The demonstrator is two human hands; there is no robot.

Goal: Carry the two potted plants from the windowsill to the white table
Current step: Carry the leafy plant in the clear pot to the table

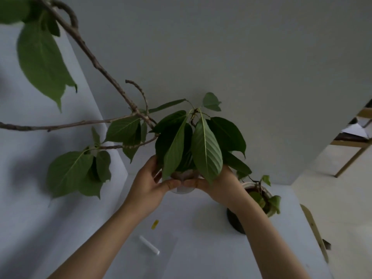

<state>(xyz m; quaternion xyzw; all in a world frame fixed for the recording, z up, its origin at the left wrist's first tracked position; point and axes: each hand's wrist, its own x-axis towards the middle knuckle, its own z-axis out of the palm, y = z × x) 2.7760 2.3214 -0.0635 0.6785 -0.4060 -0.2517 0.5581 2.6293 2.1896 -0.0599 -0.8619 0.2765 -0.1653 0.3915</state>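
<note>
Now both arms reach forward, the left hand (149, 184) and right hand (219, 183) cupping a leafy plant's pale pot (182, 188) from either side, thumbs nearly meeting, over the white table (201, 248), beside a second potted plant (259, 200).

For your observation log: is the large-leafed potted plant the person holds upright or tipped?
Upright, as far as shows. The large-leafed potted plant rises above its pot, held between the left hand and right hand over the white table. Leaves hide most of the pot.

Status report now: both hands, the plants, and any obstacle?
Left hand, right hand grip large plant's pot. Small plant stands on white table. White tube lies nearby.
</note>
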